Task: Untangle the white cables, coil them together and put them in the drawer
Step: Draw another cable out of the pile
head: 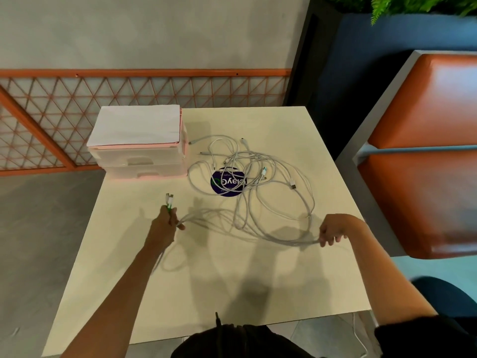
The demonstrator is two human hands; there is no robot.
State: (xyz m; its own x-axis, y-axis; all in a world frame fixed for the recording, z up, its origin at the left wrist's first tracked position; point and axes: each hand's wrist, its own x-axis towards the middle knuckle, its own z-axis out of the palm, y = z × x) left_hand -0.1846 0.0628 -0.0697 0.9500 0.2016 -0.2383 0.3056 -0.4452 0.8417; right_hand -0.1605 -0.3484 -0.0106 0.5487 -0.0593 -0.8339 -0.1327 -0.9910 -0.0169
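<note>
A tangle of white cables (260, 174) lies on the cream table (206, 280), spread over the far middle. My left hand (166, 223) is closed around a bundle of cable ends, with green-and-white plugs (169, 200) sticking up above the fist. My right hand (331, 229) pinches several cable strands at the right, and those strands stretch in a low arc between both hands. A loop hangs down below my left forearm. The pink and translucent drawer unit (144, 161) stands at the table's far left corner with both drawers shut.
A round dark sticker (228, 182) sits under the tangle. White paper (136, 125) lies on top of the drawer unit. An orange cushioned bench (426, 151) stands to the right. An orange lattice railing (129, 91) runs behind the table.
</note>
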